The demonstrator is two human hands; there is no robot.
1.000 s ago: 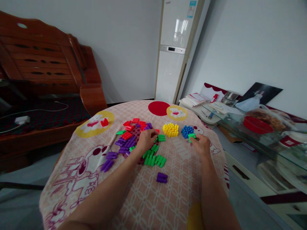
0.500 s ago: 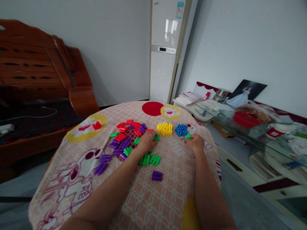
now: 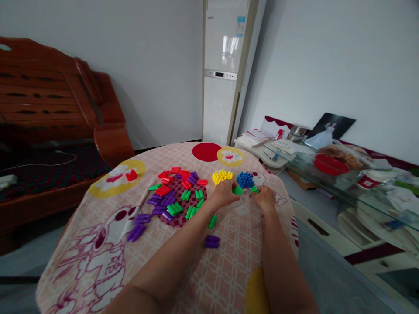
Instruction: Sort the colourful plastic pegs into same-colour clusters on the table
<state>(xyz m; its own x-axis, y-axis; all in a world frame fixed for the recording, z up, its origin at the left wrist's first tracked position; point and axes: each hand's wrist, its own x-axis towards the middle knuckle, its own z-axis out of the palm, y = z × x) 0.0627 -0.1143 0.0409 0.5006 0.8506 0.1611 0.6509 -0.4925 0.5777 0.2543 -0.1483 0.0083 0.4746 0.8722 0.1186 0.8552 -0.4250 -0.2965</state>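
My left hand (image 3: 225,192) is closed on a piece of green plastic sticks (image 3: 238,190), held over the table just in front of the standing yellow sticks (image 3: 222,176). My right hand (image 3: 266,199) pinches small green sticks (image 3: 254,189) beside the bunch of upright blue sticks (image 3: 245,179). The two hands are close together but apart. Left of them lie loose groups of green sticks (image 3: 175,209), red sticks (image 3: 163,190) and purple sticks (image 3: 157,199). A lone purple group (image 3: 212,241) rests nearer to me.
A patterned cloth covers the round table (image 3: 229,270). On the right, a glass-topped cabinet (image 3: 314,181) holds papers, a red bowl (image 3: 331,165) and bags. A wooden bench (image 3: 111,139) stands at left, a tall white appliance (image 3: 219,109) at the back.
My left hand has moved right from the green groups, carrying a green piece toward my right hand. My right hand stays by the blue sticks.
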